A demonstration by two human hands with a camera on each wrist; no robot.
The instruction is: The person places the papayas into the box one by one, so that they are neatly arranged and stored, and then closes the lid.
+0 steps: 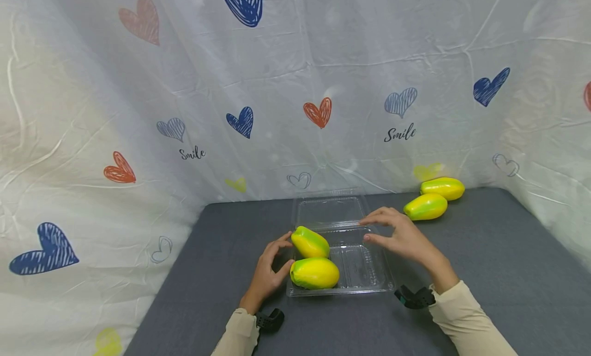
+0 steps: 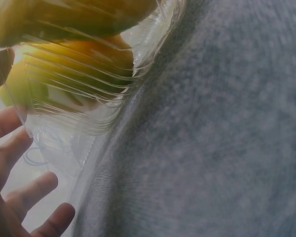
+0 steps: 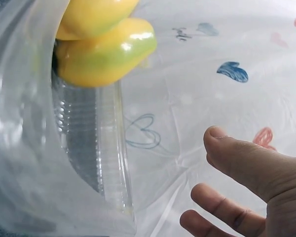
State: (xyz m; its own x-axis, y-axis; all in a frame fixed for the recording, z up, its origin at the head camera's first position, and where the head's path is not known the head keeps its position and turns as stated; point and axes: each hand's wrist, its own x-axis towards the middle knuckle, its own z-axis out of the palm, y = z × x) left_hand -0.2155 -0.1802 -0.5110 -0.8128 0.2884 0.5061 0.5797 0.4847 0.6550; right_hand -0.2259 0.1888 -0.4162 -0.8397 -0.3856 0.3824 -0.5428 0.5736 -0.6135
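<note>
Two yellow-green papayas, an upper one (image 1: 310,242) and a lower one (image 1: 315,273), lie side by side in the left part of a clear plastic clamshell box (image 1: 365,279). Its lid (image 1: 330,211) is folded back toward the curtain. My left hand (image 1: 269,269) is at the box's left side, thumb tip right by the lower papaya and fingertips by the upper one. In the left wrist view, its fingers (image 2: 32,192) are spread outside the ribbed wall. My right hand (image 1: 399,235) hovers at the box's right side with thumb and fingers apart, holding nothing.
Two more papayas, a nearer one (image 1: 426,206) and a farther one (image 1: 443,188), lie at the back right of the dark grey table (image 1: 498,274). A white curtain (image 1: 277,79) printed with hearts hangs behind the table and along its sides.
</note>
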